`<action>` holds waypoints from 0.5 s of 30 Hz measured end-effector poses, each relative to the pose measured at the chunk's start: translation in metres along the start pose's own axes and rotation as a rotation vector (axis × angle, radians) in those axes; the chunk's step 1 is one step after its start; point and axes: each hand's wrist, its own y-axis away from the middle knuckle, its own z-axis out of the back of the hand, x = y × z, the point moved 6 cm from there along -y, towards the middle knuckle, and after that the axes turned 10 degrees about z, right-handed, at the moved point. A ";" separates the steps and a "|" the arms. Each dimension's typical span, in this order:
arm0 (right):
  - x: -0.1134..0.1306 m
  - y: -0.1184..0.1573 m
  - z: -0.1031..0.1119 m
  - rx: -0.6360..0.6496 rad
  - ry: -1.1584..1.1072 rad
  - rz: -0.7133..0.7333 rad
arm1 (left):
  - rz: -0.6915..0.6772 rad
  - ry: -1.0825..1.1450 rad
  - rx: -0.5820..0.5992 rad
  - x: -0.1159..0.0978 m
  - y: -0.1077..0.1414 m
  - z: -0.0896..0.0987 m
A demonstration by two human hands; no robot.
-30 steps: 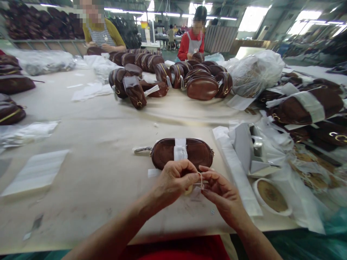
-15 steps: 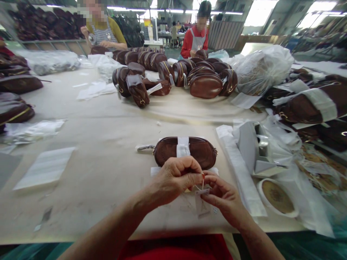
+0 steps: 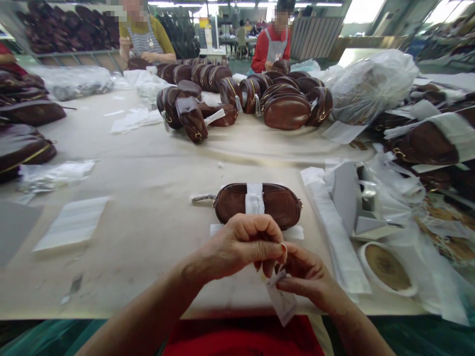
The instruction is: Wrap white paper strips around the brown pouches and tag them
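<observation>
1. Left hand [image 3: 256, 242] pinches a thin white cord loop [image 3: 285, 252]; right hand [image 3: 309, 277] grips a small translucent flat packet [image 3: 282, 302].
2. The loop could slip or tangle, I judge, as fingers crowd it.
3. The dark brown oval leather bag [image 3: 280, 202], banded in white, lies just beyond, on the pale table [image 3: 148, 247]; the left hand overlaps its near edge from this view.
4. A white-rimmed roll [image 3: 388, 269] and crumpled clear plastic [image 3: 438, 277] crowd the near right; glossy brown bags [image 3: 286, 111] stand far.

Banded bag [image 3: 280, 206] coloured dark brown, band [image 3: 255, 199] white. Tabletop [image 3: 148, 198] coloured cream. Mustard top [image 3: 162, 35] covered by black-and-white checked apron [image 3: 145, 40], red shirt [image 3: 259, 53] by pale grey apron [image 3: 276, 49].
</observation>
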 end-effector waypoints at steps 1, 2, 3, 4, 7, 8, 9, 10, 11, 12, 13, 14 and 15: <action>0.001 -0.002 -0.004 0.023 -0.005 -0.008 | 0.002 0.005 0.002 0.000 0.001 0.000; 0.002 -0.003 -0.007 0.042 -0.003 -0.018 | 0.004 0.009 0.002 -0.001 0.001 0.000; 0.003 -0.005 -0.009 0.055 0.006 -0.031 | 0.006 0.012 -0.002 -0.001 0.002 0.000; 0.003 -0.006 -0.010 0.063 0.022 -0.047 | 0.002 0.008 -0.011 -0.002 0.002 0.001; 0.001 -0.006 -0.005 0.046 0.157 -0.080 | -0.029 -0.089 -0.063 -0.002 0.004 0.004; 0.002 -0.005 -0.001 0.035 0.250 -0.075 | -0.046 -0.149 -0.093 -0.002 0.004 0.006; 0.004 -0.004 0.002 0.026 0.360 -0.058 | -0.064 -0.226 -0.127 -0.001 0.005 0.008; 0.008 -0.003 0.005 0.019 0.473 -0.031 | -0.087 -0.315 -0.165 0.000 0.005 0.009; 0.012 -0.002 0.007 0.017 0.570 0.000 | -0.111 -0.410 -0.201 0.002 0.006 0.010; 0.015 -0.001 0.007 0.019 0.641 0.029 | -0.139 -0.510 -0.232 0.004 0.007 0.009; 0.018 -0.001 0.005 0.020 0.678 0.054 | -0.167 -0.611 -0.248 0.006 0.008 0.007; 0.020 -0.001 0.002 0.017 0.685 0.079 | -0.195 -0.704 -0.250 0.009 0.008 0.005; 0.021 -0.003 -0.002 0.008 0.668 0.100 | -0.223 -0.782 -0.239 0.011 0.009 0.002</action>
